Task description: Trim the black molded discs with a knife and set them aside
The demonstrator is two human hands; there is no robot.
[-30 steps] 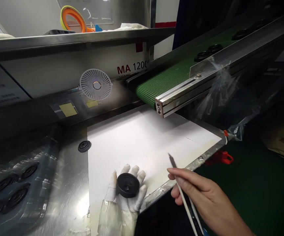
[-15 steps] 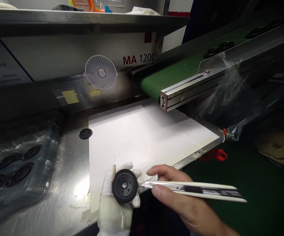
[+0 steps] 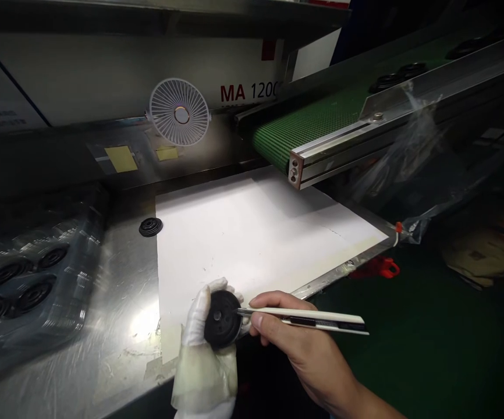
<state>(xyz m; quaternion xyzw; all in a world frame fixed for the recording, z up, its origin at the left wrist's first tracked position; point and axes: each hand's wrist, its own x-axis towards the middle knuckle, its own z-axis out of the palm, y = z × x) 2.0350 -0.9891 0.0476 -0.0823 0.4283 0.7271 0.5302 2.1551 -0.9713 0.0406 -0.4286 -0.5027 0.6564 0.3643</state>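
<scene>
Hands are working close together in the head view, just apart: our gloved left hand [image 3: 196, 317] is clamping a black moulded disc [image 3: 221, 321] against its fingers, while our bare right hand [image 3: 293, 343] is pinching a white snap-off utility knife [image 3: 317, 319], its blade reaching onto the disc's face. We are holding the disc over the near edge of a white sheet [image 3: 252, 244] lying on a stainless tabletop [image 3: 121, 302]. It looks light and stiff, perhaps a little slippery, so gripping it by its rim, clear of the blade, seems safest. Farther off, we are seeing a matching black disc [image 3: 150, 227] sitting on the steel, more in a clear plastic tray [image 3: 29, 279], and others lying along a green conveyor belt [image 3: 304, 128] beside a white fan grille [image 3: 178, 112].
</scene>
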